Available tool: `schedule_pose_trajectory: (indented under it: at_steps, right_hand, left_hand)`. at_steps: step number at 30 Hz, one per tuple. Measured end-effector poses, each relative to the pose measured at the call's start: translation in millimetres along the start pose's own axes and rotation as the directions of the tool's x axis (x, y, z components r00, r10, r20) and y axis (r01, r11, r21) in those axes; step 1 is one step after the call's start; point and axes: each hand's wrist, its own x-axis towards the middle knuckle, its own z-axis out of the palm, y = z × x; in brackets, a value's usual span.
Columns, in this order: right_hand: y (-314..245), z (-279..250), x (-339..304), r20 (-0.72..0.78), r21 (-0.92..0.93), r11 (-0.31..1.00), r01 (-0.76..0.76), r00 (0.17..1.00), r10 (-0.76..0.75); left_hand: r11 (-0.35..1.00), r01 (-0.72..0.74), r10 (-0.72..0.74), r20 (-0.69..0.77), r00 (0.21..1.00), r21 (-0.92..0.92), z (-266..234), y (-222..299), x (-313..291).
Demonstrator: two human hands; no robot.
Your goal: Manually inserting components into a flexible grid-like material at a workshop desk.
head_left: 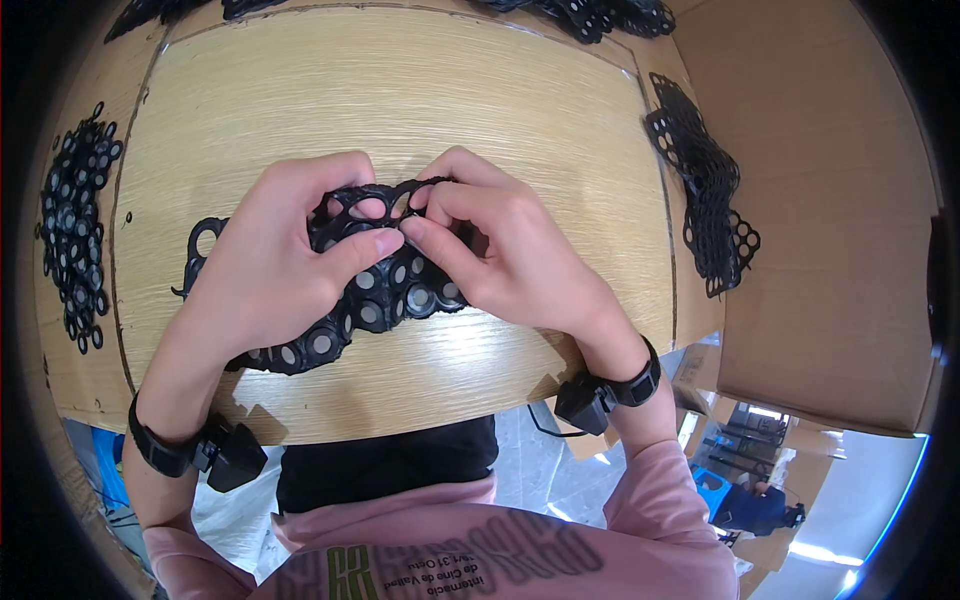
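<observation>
A black rubber-like sheet (335, 325) with rows of round rings and holes lies on the wooden table. Its far edge is lifted and bent up between my hands. My left hand (290, 245) grips that edge from the left, thumb on top and fingers curled behind. From the right, my right hand (505, 235) pinches the same edge, its thumb and fingertips close to the left thumb. Grey discs fill many of the sheet's openings, while a larger loop at its left end is open through. My fingers hide part of the raised edge.
Many small loose black rings (78, 225) are heaped along the left. Perforated black sheets (700, 185) are stacked at the right, beside a cardboard wall (810, 200). More black sheets (590, 15) lie at the far edge. A person (755, 505) shows at lower right.
</observation>
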Motion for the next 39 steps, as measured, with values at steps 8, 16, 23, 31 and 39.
schedule_pose_trajectory:
  at_steps: [8,16,23,31,39]
  right_hand:
    - [11,-25,-1,0.113,0.216,0.967,-0.134,0.987,0.112]
    - [16,-40,-4,0.265,0.27,0.946,-0.176,0.959,0.103]
    - [9,-52,-7,0.322,0.412,0.881,-0.233,0.942,0.098]
    - [15,-50,-10,0.306,0.451,0.876,-0.172,0.952,0.029]
    - [17,-51,-9,0.292,0.364,0.926,-0.098,0.956,-0.013]
  left_hand:
    - [0.975,-0.081,0.077,0.028,0.997,0.205,-17,3,3]
    - [0.854,-0.209,0.246,-0.015,0.969,0.477,-7,6,3]
    - [0.877,-0.347,0.322,0.129,0.938,0.332,5,4,11]
    - [0.994,-0.105,0.099,0.409,0.907,-0.009,0,0,21]
    - [0.999,-0.02,0.029,0.349,0.937,-0.03,2,-1,18]
